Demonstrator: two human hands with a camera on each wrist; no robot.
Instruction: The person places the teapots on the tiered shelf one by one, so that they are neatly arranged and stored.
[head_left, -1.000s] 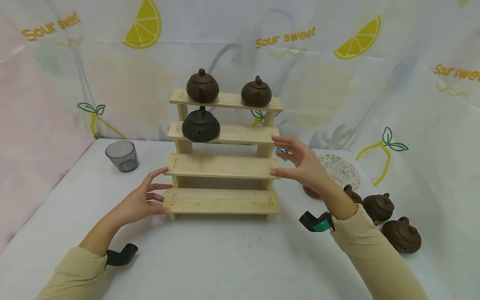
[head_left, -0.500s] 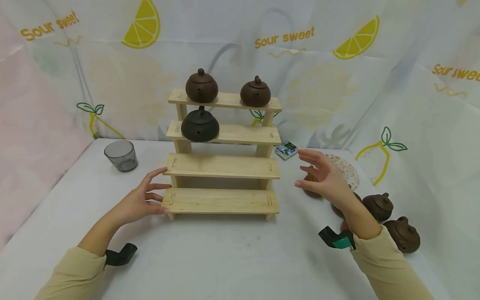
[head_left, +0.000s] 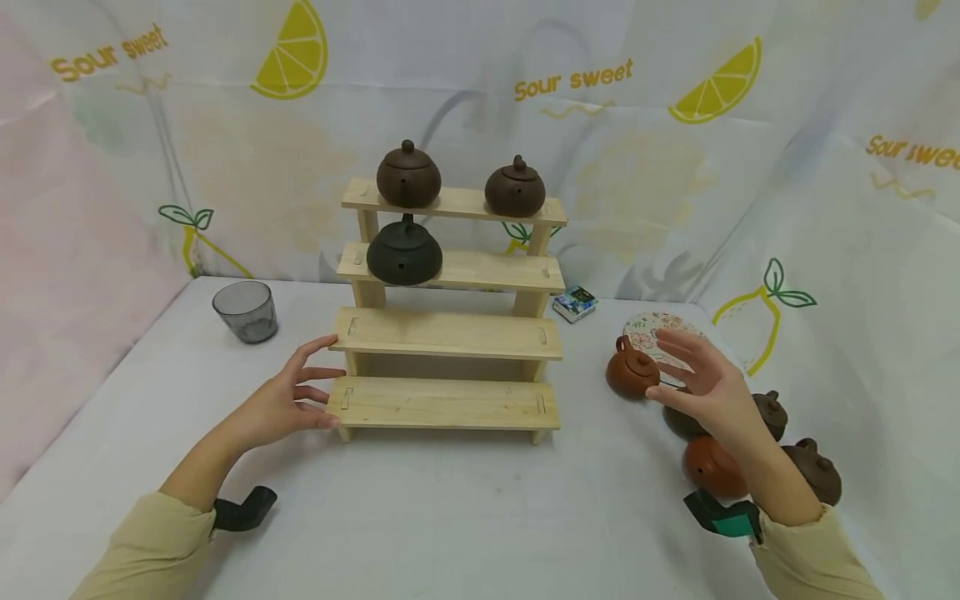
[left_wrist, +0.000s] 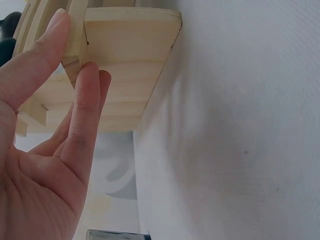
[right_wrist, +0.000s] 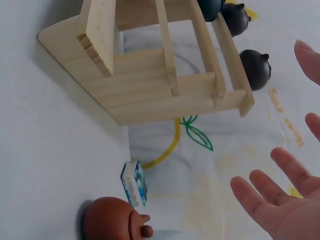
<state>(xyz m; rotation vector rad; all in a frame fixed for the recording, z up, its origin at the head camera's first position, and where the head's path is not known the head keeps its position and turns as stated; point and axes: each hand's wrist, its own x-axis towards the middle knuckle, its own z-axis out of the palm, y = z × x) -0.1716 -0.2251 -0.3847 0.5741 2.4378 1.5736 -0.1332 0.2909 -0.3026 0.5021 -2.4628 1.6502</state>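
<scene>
Your left hand (head_left: 281,402) lies flat-fingered against the left end of the pale four-step wooden display stand (head_left: 447,333), its straight fingers (left_wrist: 82,105) touching the ends of the two lowest boards without curling round them. Above that hand, on the second step from the top, sits a dark, almost black round clay teapot (head_left: 403,252), and on the top step stand two brown round clay teapots, one at the left (head_left: 408,175) and one at the right (head_left: 514,187). Beyond your left hand, well apart from it, a smoky grey glass tumbler (head_left: 244,311) stands on the white cloth-covered table (head_left: 450,508). Your right hand (head_left: 708,386) hovers to the right of the stand with its fingers spread and relaxed, gripping nothing. Just to the left of its fingertips rests a small reddish-orange clay teapot (head_left: 632,372), close but apart from them. Behind the hand lies a round patterned coaster (head_left: 660,327), and farther back a small blue printed box (head_left: 575,302). Under and beside your right wrist sit more clay teapots: an orange one (head_left: 708,467) and two brown ones (head_left: 771,410) (head_left: 812,469), partly hidden by your arm.
</scene>
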